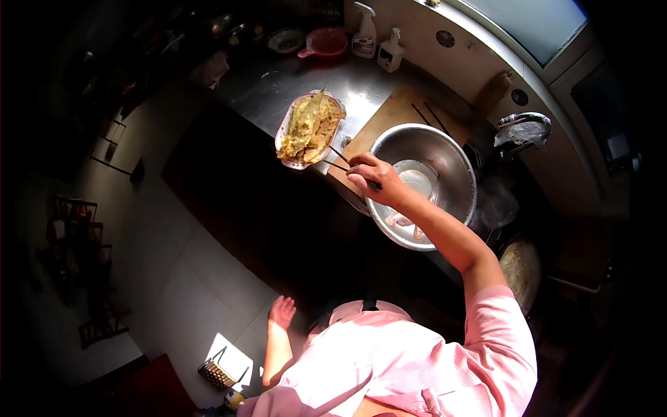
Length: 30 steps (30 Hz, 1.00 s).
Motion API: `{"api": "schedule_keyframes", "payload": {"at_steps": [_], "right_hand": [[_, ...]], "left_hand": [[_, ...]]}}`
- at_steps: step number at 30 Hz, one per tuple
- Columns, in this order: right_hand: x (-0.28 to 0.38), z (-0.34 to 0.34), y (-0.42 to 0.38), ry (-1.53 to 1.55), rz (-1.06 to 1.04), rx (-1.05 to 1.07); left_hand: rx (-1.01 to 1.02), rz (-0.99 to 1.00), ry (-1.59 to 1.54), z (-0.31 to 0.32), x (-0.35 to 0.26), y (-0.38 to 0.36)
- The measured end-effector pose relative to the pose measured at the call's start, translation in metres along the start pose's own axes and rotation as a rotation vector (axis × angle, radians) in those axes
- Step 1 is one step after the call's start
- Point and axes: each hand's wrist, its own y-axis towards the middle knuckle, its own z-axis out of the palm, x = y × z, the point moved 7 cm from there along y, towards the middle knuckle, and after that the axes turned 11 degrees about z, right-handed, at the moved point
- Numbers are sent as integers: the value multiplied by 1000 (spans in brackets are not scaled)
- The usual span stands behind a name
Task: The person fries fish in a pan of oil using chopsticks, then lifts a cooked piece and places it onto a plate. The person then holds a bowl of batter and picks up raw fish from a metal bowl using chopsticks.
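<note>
My right hand (pixel 372 175) grips a pair of dark chopsticks (pixel 339 153) and is over the near-left rim of a large steel basin (pixel 455 149). The chopstick tips reach the lower right edge of an oval plate (pixel 294 165) with a pinkish rim. Golden, fried-looking pieces of food (pixel 306 128) are heaped on that plate. Inside the basin lie a pale round dish (pixel 415 177) and some pale pinkish pieces (pixel 397 219). Low beside my body, my left hand (pixel 282 312) hangs with its fingers stretched out and holds nothing.
A wooden cutting board (pixel 392 115) lies partly under the basin, with another pair of chopsticks (pixel 431 117) on it. Along the wall stand a spray bottle (pixel 363 31), a pump bottle (pixel 390 52) and a red strainer-like bowl (pixel 326 43). A pan (pixel 520 271) is at right.
</note>
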Motion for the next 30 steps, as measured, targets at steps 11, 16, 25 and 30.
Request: {"api": "schedule_keyframes", "payload": {"at_steps": [11, 16, 25, 30], "right_hand": [[-110, -29, -12, 977, 843, -559], [-174, 6, 44, 1030, 889, -675], [-210, 36, 72, 1107, 1074, -677], [-222, 38, 84, 982, 1054, -684]], "left_hand": [[210, 41, 162, 80, -25, 10], [172, 57, 131, 56, -22, -2], [-126, -62, 39, -32, 12, -7], [-53, -47, -1, -15, 6, 1]]}}
